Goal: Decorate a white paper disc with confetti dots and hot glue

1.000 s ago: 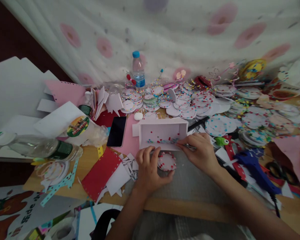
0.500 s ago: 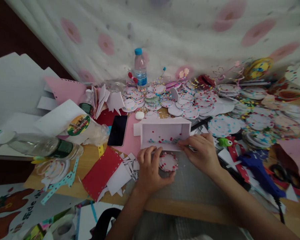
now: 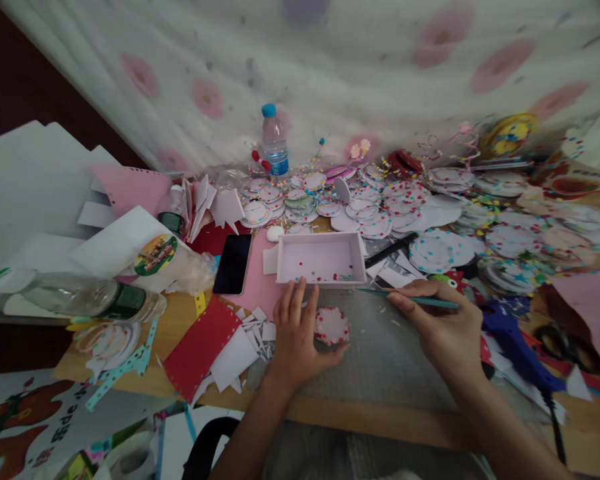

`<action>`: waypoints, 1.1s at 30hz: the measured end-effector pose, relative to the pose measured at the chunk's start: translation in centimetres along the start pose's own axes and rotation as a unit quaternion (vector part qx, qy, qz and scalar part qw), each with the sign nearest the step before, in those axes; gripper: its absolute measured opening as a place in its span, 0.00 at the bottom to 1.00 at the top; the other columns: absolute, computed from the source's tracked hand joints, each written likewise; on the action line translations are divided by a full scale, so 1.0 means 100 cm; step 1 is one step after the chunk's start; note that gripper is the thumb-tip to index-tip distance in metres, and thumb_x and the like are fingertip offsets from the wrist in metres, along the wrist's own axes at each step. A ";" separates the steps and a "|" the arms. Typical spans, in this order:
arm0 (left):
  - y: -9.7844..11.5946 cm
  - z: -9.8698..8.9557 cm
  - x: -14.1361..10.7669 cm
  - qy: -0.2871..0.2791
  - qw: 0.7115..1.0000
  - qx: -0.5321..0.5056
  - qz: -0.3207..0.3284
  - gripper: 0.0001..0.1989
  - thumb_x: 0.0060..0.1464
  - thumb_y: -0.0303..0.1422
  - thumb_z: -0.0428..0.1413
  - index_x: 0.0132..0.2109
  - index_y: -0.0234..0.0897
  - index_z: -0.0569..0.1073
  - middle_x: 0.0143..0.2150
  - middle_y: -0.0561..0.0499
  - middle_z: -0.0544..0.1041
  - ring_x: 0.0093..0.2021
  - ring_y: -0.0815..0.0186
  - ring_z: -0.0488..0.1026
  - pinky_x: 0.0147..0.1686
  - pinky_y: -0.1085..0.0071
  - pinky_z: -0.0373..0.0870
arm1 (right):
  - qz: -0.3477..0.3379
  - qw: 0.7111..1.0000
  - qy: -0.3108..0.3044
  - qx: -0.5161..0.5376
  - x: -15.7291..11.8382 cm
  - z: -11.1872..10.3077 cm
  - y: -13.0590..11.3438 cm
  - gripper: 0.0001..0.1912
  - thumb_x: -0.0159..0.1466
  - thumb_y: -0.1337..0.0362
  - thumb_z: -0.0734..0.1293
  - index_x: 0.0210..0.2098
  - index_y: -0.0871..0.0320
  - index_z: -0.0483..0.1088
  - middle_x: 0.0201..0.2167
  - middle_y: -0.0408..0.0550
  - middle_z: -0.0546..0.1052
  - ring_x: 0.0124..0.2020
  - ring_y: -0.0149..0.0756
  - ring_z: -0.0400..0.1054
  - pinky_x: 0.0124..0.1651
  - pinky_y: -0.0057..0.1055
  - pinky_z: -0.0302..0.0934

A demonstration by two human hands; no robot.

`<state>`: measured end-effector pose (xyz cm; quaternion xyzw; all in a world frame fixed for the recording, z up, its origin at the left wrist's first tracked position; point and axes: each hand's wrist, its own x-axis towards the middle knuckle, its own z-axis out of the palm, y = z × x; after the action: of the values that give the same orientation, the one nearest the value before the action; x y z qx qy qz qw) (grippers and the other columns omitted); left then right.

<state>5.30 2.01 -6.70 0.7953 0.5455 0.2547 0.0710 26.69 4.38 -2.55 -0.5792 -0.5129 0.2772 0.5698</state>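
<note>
In my right hand [image 3: 447, 330], thumb and fingers pinch slim teal tweezers [image 3: 434, 303], whose tip points left, close to the front right of a small white box [image 3: 320, 257]. A few red and other coloured beads are scattered inside that box. My left hand [image 3: 294, 333] lies with fingers stretched out, fingertips by the box's front wall. Between its thumb and forefinger sits a small round white piece [image 3: 332, 325] edged with red beads, on the grey mat [image 3: 375, 373]. The thumb is close against its lower edge.
Many bead-trimmed paper discs [image 3: 363, 207] pile along the back. Left are a black phone [image 3: 233, 263], red paper [image 3: 203, 347], paper scraps and a lying plastic bottle [image 3: 100, 295]. A water bottle [image 3: 275, 143] stands behind. A blue glue gun [image 3: 523, 347] and scissors [image 3: 563, 343] lie right.
My right hand has left the box's front right corner, moved right and now shows the teal tweezers. Several beads are gone from the box floor's view. My left hand stays by the round piece, fingers straighter.
</note>
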 end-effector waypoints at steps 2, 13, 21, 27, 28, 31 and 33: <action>-0.001 0.001 0.000 -0.010 1.000 0.006 0.011 0.46 0.47 0.49 0.60 0.66 0.32 0.54 0.70 0.33 0.49 0.69 0.43 0.45 0.63 0.47 0.47 | 0.016 1.000 -0.005 0.006 0.000 -0.007 0.004 0.05 0.53 0.62 0.75 0.26 0.52 0.75 0.24 0.41 0.77 0.28 0.33 0.71 0.30 0.29 0.63; 0.012 -0.016 -0.009 0.057 0.998 -0.020 0.008 0.36 0.53 0.43 0.60 0.63 0.34 0.58 0.65 0.31 0.57 0.65 0.46 0.54 0.59 0.47 0.56 | 0.024 0.991 -0.080 0.106 0.003 -0.011 0.019 0.05 0.52 0.64 0.75 0.24 0.54 0.75 0.23 0.43 0.76 0.26 0.32 0.70 0.27 0.28 0.63; 0.065 -0.037 0.008 0.085 0.976 -0.190 -0.071 0.09 0.57 0.24 0.53 0.45 0.38 0.70 0.38 0.49 0.73 0.38 0.65 0.70 0.40 0.68 0.68 | 0.044 0.965 -0.135 0.222 -0.005 -0.014 0.019 0.06 0.53 0.65 0.75 0.25 0.55 0.74 0.21 0.42 0.74 0.24 0.31 0.67 0.26 0.27 0.61; 0.073 -0.028 0.020 0.068 0.971 -0.222 -0.055 0.06 0.56 0.24 0.54 0.41 0.37 0.71 0.36 0.49 0.74 0.38 0.64 0.71 0.43 0.66 0.68 | 0.029 0.964 -0.139 0.223 -0.004 -0.015 0.011 0.06 0.52 0.66 0.75 0.25 0.55 0.74 0.20 0.43 0.75 0.24 0.32 0.67 0.27 0.29 0.62; 0.073 -0.028 0.020 0.070 0.968 -0.233 -0.056 0.06 0.57 0.24 0.54 0.41 0.36 0.71 0.36 0.49 0.74 0.38 0.65 0.71 0.43 0.66 0.68 | 0.029 0.965 -0.139 0.221 -0.004 -0.015 0.011 0.06 0.52 0.66 0.75 0.25 0.55 0.74 0.20 0.43 0.75 0.24 0.32 0.67 0.27 0.29 0.62; 0.073 -0.029 0.020 0.051 0.956 -0.279 -0.080 0.06 0.59 0.24 0.51 0.39 0.36 0.72 0.35 0.49 0.75 0.38 0.65 0.72 0.42 0.68 0.69 | 0.031 0.967 -0.136 0.213 -0.005 -0.016 0.011 0.06 0.52 0.65 0.75 0.25 0.55 0.74 0.21 0.43 0.75 0.25 0.32 0.67 0.27 0.29 0.62; 0.074 -0.031 0.020 0.031 0.944 -0.311 -0.108 0.07 0.61 0.25 0.50 0.39 0.36 0.72 0.35 0.50 0.75 0.38 0.66 0.73 0.41 0.70 0.69 | 0.033 0.968 -0.131 0.213 -0.005 -0.016 0.012 0.05 0.53 0.66 0.75 0.25 0.54 0.75 0.21 0.42 0.75 0.25 0.31 0.67 0.27 0.28 0.62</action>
<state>10.49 0.41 -0.55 0.6618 0.5233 0.4270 0.3252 28.28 3.50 -3.50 -0.4196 -0.4930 0.4724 0.5981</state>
